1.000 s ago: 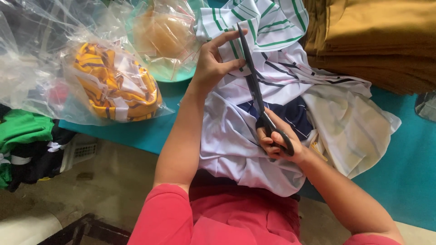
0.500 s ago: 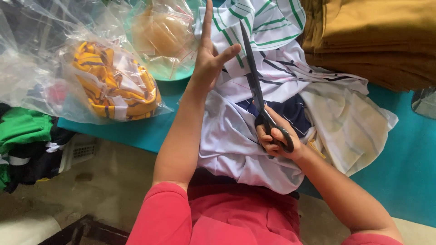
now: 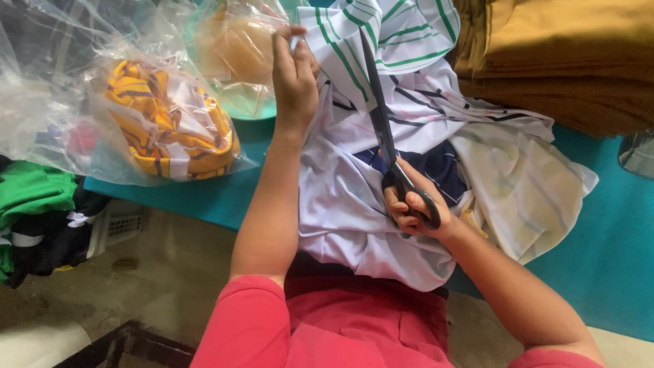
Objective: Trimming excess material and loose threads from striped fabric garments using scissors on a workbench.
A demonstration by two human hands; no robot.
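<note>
your right hand (image 3: 417, 208) is gripping the black handles of the long dark metal scissors (image 3: 390, 146), blades nearly closed and lying over the white fabric with green stripes (image 3: 402, 41) on the teal table (image 3: 599, 252). your left hand (image 3: 294, 71) is pinching that fabric's edge, beside the clear plastic bag of yellow striped cloth (image 3: 163, 126).

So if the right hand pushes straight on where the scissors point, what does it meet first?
Probably the green-striped white cloth: the scissors in the right hand point up across it, though depth is unclear.
</note>
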